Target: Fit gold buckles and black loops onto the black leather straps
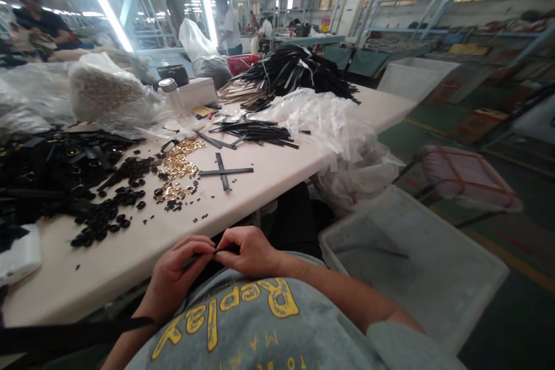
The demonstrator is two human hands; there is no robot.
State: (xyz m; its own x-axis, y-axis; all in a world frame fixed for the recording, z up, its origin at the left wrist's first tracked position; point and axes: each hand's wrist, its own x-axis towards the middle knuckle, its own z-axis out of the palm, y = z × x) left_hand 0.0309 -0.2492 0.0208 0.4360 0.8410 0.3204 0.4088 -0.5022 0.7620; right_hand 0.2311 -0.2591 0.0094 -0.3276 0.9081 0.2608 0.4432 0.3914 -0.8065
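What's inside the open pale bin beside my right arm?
What looks like one thin dark strip shows inside the bin. Your right forearm and sleeve cover its near side, so anything there can't be seen.

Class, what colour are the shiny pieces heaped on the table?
The shiny pieces are gold; the head view shows it.

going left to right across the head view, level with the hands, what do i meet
White object at the left edge, small black round pieces, left hand, right hand, pale plastic bin.
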